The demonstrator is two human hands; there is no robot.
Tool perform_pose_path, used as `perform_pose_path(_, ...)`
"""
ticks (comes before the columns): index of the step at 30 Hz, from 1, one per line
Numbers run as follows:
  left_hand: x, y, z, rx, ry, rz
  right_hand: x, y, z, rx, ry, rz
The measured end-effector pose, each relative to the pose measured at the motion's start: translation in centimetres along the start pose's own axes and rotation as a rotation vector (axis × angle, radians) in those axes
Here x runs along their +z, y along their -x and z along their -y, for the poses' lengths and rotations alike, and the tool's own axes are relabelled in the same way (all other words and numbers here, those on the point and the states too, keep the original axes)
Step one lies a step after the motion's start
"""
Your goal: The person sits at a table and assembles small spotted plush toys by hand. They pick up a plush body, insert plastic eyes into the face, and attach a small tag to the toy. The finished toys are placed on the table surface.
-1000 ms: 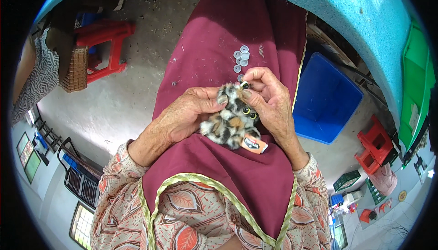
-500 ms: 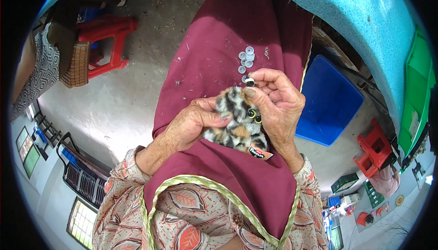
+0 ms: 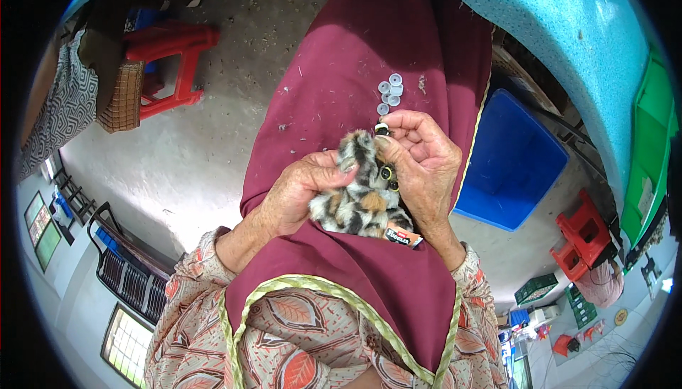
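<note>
A furry plush toy (image 3: 359, 203), patched in black, white and orange-brown, rests against the maroon apron over my lap. Two round black eyes with yellow rims (image 3: 387, 174) show on its right side, and a printed paper tag (image 3: 403, 235) hangs at its lower end. My left hand (image 3: 302, 186) is closed on the toy's fur, thumb on top. Between thumb and forefinger, my right hand (image 3: 428, 160) pinches a small black piece with a white disc (image 3: 382, 130) at the toy's upper edge. My right palm hides part of the toy.
Several translucent plastic discs (image 3: 391, 92) lie on the maroon apron (image 3: 341, 55) beyond my hands. A blue plastic bin (image 3: 508, 169) stands at the right below a light-blue speckled table edge (image 3: 561, 19). Red stools (image 3: 177, 62) flank me; a person's patterned clothing (image 3: 60, 98) shows at far left.
The toy and my right hand have shifted slightly left. The toy's upper part is pulled more upright, and my right hand still pinches the small piece.
</note>
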State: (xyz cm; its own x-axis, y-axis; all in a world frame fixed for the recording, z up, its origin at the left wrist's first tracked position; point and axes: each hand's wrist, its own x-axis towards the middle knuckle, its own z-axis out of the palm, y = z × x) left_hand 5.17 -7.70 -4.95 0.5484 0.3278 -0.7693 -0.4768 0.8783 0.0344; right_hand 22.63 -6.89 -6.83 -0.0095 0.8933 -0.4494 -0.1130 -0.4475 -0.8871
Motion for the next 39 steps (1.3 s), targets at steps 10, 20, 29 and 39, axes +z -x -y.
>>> perform_pose_path(10, 0.7, 0.4, 0.0, 0.064, -0.118, -0.043, -4.0, 0.2, 3.8, -0.198, 0.102, 0.160)
perform_pose_path(20, 1.1, -0.1, 0.4, 0.145, -0.278, -0.091, -3.3, 1.0, 4.7, -0.156, 0.402, 0.387)
perform_pose_path(29, 1.0, -0.2, 0.2, 0.135, -0.386, -0.102, -3.5, 0.5, 3.9, 0.042, 0.250, 0.402)
perform_pose_path(39, 1.0, -0.3, 0.6, 0.363, -0.647, -0.145, -3.3, 0.3, 4.4, -0.038, 0.403, 0.416)
